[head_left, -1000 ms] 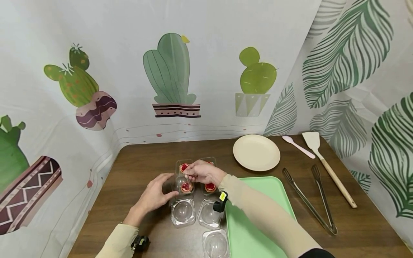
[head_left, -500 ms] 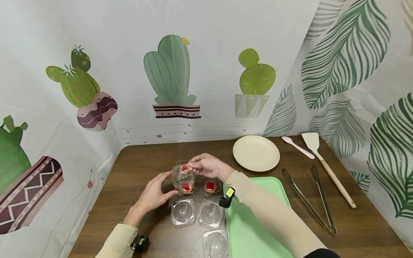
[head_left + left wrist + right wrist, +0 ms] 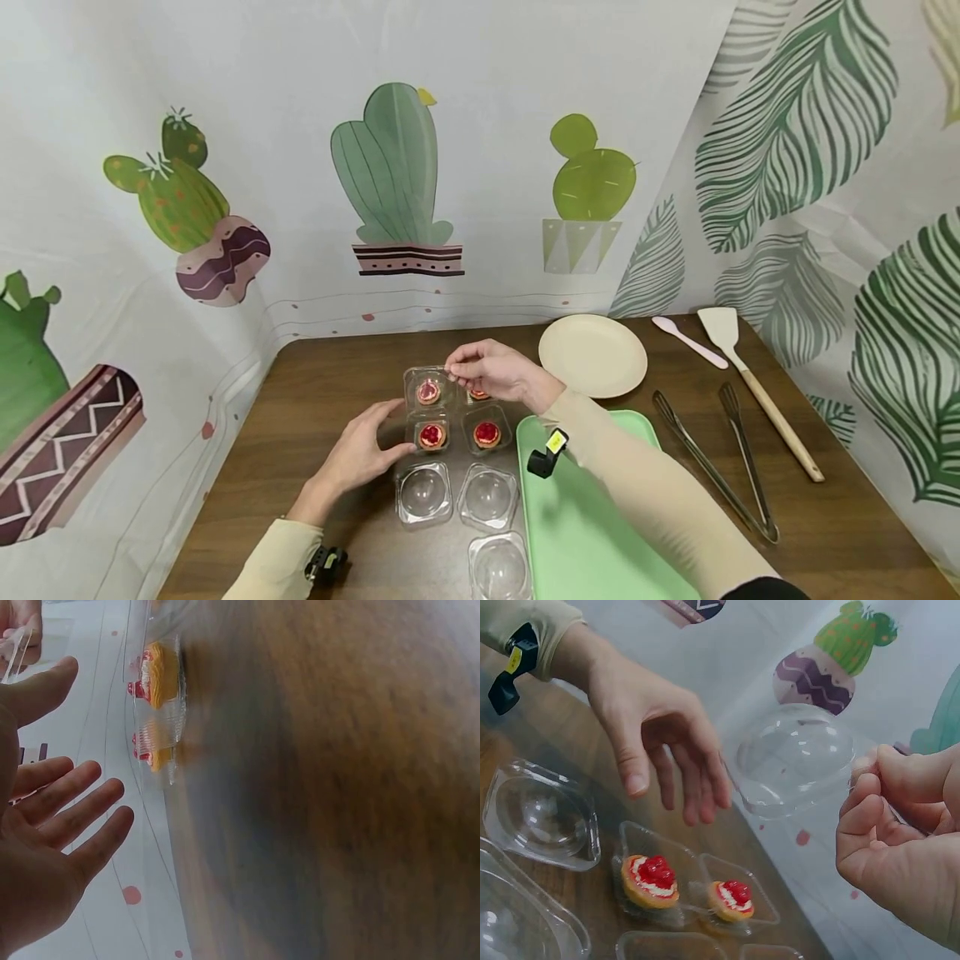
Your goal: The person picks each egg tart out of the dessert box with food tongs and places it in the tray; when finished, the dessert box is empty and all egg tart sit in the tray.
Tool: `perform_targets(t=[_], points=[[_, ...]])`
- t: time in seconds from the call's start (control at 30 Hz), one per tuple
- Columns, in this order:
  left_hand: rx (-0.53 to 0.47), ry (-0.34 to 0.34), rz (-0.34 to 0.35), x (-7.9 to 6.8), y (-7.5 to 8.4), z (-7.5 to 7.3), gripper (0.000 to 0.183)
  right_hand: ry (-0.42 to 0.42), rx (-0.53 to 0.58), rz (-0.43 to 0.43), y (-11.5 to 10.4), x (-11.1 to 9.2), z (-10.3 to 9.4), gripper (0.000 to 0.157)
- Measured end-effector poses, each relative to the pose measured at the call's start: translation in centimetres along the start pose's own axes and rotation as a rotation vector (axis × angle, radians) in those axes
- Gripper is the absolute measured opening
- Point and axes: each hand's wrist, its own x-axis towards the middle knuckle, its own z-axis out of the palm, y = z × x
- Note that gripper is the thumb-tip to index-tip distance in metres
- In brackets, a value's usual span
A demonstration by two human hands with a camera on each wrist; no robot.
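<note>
My right hand (image 3: 495,368) pinches the edge of a clear domed plastic lid (image 3: 795,761) between thumb and fingertips. The lid hangs tilted above the clear containers in the right wrist view. Beside the left pair, my left hand (image 3: 365,446) is held with fingers spread and thumb apart, gripping nothing. One red-topped tart (image 3: 432,436) sits in the front-left container and another tart (image 3: 427,392) behind it. To their right, a third tart (image 3: 487,433) lies in its own container; a further tart (image 3: 478,394) is partly covered by my right hand.
Nearer me on the wooden table are clear domed lids, one at left (image 3: 423,493), another lid (image 3: 487,497) beside it, and a third lid (image 3: 500,568) in front. A green tray (image 3: 592,500), cream plate (image 3: 592,357), metal tongs (image 3: 712,467), pink spoon (image 3: 690,342) and spatula (image 3: 772,400) occupy the right side.
My right hand has drawn up and right from the left containers, bringing a clear lid with it and uncovering the rear-left and front-right tarts. My left hand has stayed about where it was.
</note>
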Motion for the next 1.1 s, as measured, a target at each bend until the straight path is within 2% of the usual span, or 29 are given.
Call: perform_targets(t=[0.17, 0.3, 0.4, 0.53, 0.7, 0.9, 1.0, 1.1], points=[[-0.012, 0.004, 0.002, 0.0, 0.1, 0.0, 0.073, -0.012, -0.055, -0.050, -0.5, -0.8, 0.0, 0.021], [-0.044, 0.004, 0.005, 0.1, 0.2, 0.0, 0.073, -0.002, -0.154, -0.079, -0.5, -1.3, 0.1, 0.014], [-0.089, -0.003, -0.004, 0.1, 0.4, -0.1, 0.073, 0.003, -0.337, -0.130, -0.4, -1.6, 0.1, 0.005], [-0.137, -0.012, -0.017, 0.2, 0.4, -0.1, 0.074, 0.012, -0.648, -0.214, -0.5, -2.1, 0.5, 0.006], [-0.161, -0.020, -0.022, 0.2, 0.5, -0.2, 0.073, -0.001, -0.914, -0.338, -0.1, -2.8, 1.2, 0.005], [-0.205, -0.014, -0.012, 0.2, 0.7, -0.3, 0.073, -0.007, -1.145, -0.534, 1.4, -3.5, 1.6, 0.006], [-0.224, -0.018, -0.018, 0.1, 0.8, -0.3, 0.073, -0.016, -1.208, -0.613, 2.2, -3.7, 1.6, 0.006], [-0.298, -0.041, -0.034, 0.1, 1.0, -0.4, 0.074, -0.027, -1.237, -0.667, 2.7, -3.9, 1.6, 0.006]])
